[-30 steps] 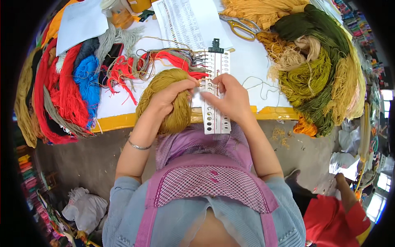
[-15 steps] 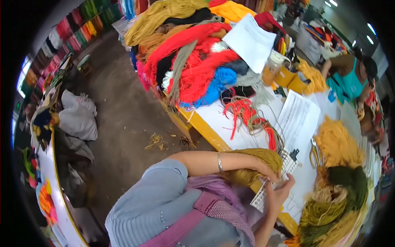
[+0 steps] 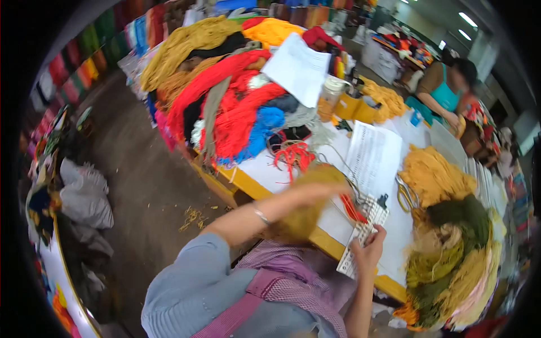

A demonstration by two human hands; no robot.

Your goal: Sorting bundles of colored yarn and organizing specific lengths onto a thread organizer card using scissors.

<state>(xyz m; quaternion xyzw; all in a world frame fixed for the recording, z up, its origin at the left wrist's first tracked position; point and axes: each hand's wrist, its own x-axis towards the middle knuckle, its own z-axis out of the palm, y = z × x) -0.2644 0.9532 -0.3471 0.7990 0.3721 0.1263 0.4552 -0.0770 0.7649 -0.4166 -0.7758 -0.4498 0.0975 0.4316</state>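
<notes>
In the head view, the left hand (image 3: 324, 192) blurs across the mustard yarn hank (image 3: 298, 217) at the yellow table edge (image 3: 391, 288); with that smear, I cannot tell whether its fingers grip the hank. The right hand (image 3: 369, 249) pinches the white perforated card (image 3: 349, 258) between thumb and fingers, the card's near end jutting past the table edge. Red threads (image 3: 352, 209) meet the card's left side; a black binder clip (image 3: 383, 200) sits at its far end, near scissors (image 3: 403, 195).

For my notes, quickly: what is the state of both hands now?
Left hand: blurred, at the olive-gold skein; its grip cannot be told.
Right hand: at the white punched card, thumb and fingers apart; grip cannot be told.
</notes>
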